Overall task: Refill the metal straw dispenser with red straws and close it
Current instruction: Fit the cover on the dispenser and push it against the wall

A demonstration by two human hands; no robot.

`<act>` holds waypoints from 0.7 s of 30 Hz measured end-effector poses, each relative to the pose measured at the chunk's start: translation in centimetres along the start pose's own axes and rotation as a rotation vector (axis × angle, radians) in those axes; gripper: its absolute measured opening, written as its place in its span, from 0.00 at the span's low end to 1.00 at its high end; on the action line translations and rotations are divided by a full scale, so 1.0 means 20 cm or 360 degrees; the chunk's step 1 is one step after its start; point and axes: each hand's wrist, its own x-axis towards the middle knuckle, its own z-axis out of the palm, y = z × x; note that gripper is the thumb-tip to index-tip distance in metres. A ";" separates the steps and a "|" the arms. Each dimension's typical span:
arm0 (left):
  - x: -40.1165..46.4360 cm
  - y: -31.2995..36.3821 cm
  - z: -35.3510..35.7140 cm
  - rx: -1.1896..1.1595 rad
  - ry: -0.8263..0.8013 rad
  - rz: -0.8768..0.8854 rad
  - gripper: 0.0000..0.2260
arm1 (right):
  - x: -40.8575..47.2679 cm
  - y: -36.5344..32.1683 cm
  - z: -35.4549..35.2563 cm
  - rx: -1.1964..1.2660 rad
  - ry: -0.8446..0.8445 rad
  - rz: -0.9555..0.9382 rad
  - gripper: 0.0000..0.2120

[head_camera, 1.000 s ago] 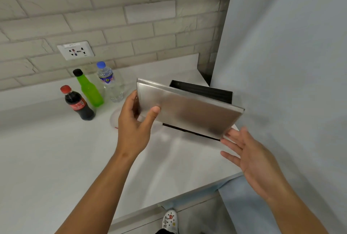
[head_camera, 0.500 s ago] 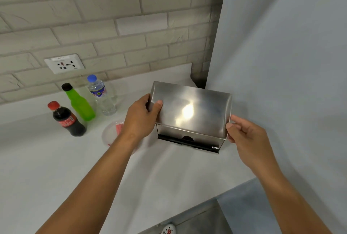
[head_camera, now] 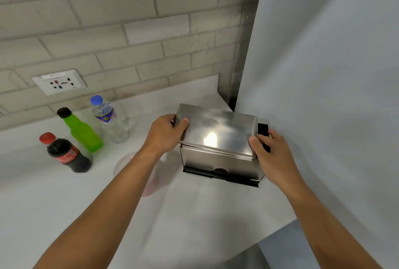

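Far left on your white bench (head_camera: pixel 64 214) stand three bottles, close together: a dark cola bottle (head_camera: pixel 65 154) with a red cap nearest you, a green bottle (head_camera: pixel 83 131) with a black cap behind it, a clear water bottle (head_camera: pixel 109 120) with a blue cap furthest right. One wall socket (head_camera: pixel 59 81) sits on the brick wall above them. A clear round lid or dish (head_camera: pixel 133 173) with something reddish in it lies on the bench, mostly hidden under your left forearm; can't tell what it holds. Your left hand (head_camera: pixel 165 133) clamps the left edge of the dispenser lid (head_camera: pixel 218 130), thumb on top, fingers wrapped round the side. One metal straw dispenser (head_camera: pixel 220 162) stands upright on the bench near the right end, lid lying down flat on the body, black slot bar along the front bottom. Your right hand (head_camera: pixel 269 152) grips the lid's right edge, thumb on top, fingers over a black part at the side. Both hands touch the lid, one at each end. A pale grey panel (head_camera: pixel 323 74) rises just right of the dispenser, tight beside your right hand. No straws visible from here.
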 end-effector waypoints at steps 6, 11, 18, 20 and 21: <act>0.05 -0.06 0.01 0.0012 -0.0017 -0.0024 0.19 | 0.03 0.03 0.05 -0.0135 0.0036 0.0030 0.20; 0.05 -0.08 0.01 0.0008 -0.0041 -0.0020 0.21 | 0.02 0.02 0.07 -0.0138 0.0045 0.0061 0.20; 0.04 -0.09 0.03 -0.0098 -0.0089 -0.0042 0.20 | 0.02 0.00 0.07 -0.0136 0.0024 0.0132 0.18; 0.04 -0.10 0.04 -0.0173 -0.0114 -0.0043 0.20 | 0.02 0.00 0.08 -0.0132 0.0025 0.0140 0.19; 0.05 -0.10 0.04 -0.0220 -0.0132 -0.0047 0.20 | 0.02 0.00 0.08 -0.0135 0.0027 0.0138 0.19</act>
